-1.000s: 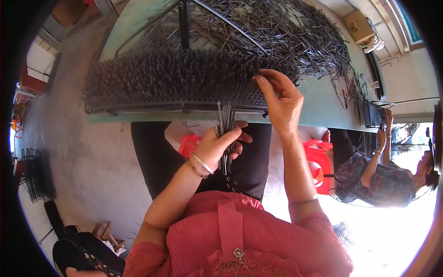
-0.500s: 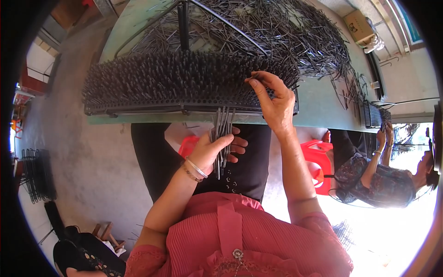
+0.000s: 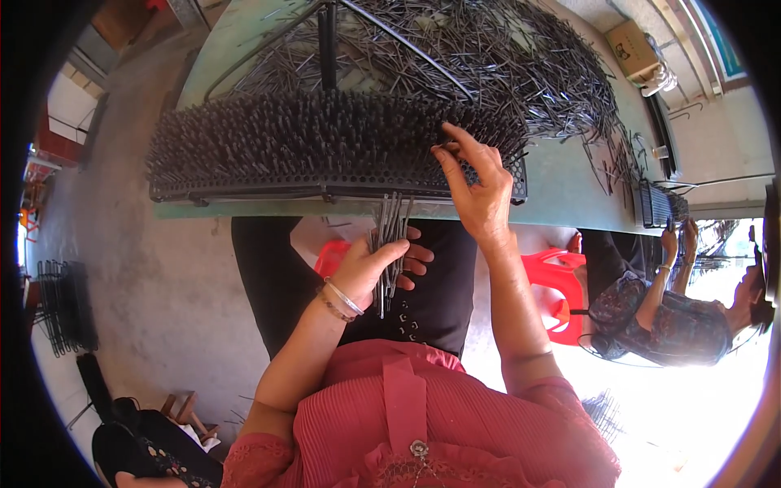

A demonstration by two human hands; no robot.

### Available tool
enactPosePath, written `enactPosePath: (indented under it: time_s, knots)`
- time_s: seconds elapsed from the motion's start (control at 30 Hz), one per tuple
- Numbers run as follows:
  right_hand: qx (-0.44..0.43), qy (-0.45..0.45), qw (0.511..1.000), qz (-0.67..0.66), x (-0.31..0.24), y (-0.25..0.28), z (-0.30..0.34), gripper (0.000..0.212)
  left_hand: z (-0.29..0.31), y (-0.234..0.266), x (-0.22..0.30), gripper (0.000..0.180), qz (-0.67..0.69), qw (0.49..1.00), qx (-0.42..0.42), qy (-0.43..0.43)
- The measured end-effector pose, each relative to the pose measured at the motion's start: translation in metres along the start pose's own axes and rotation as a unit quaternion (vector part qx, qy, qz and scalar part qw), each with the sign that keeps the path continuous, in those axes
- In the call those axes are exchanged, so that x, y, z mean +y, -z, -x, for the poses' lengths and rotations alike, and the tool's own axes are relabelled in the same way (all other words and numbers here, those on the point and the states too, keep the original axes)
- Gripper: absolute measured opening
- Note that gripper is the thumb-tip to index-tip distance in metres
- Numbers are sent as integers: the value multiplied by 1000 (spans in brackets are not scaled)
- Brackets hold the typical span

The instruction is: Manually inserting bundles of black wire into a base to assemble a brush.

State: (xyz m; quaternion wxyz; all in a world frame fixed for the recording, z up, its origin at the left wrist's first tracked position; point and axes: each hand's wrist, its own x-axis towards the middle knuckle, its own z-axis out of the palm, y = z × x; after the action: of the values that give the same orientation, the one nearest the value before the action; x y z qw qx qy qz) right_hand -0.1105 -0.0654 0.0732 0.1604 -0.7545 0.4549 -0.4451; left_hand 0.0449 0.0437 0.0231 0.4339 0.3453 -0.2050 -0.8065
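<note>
A long black rack (image 3: 268,193) with a perforated front edge lies along the near side of the table, packed with upright thin dark rods (image 3: 285,134). In front of it, my left hand (image 3: 382,260) is closed around a bundle of thin dark metal rods (image 3: 392,224) that point toward the rack. Over the right part of the rack, my right hand (image 3: 480,175) has its thumb and a finger bent together among the rod tips, the index finger raised. Whatever lies between those fingertips is too dark and small to make out.
A large heap of loose dark rods (image 3: 488,57) covers the back of the pale green table (image 3: 582,179). Behind the rack stands a black metal frame (image 3: 327,49). At right, another person (image 3: 667,313) works at a smaller rack (image 3: 655,203). A red stool (image 3: 557,285) stands between us.
My right hand has shifted slightly left and down over the rods, and its index finger has lifted away from the thumb. My left hand keeps its bundle in nearly the same place.
</note>
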Motion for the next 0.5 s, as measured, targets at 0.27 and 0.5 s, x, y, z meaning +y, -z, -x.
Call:
enactPosePath:
  time_s: [0.27,0.5]
  knots:
    - [-14,124,990,70,3,-4,0,23,0,-5,-1,31,-8,1000,-8,10]
    - [-52,146,985,73,-3,-2,-3,21,1,-7,-1,31,-13,1000,-12,18]
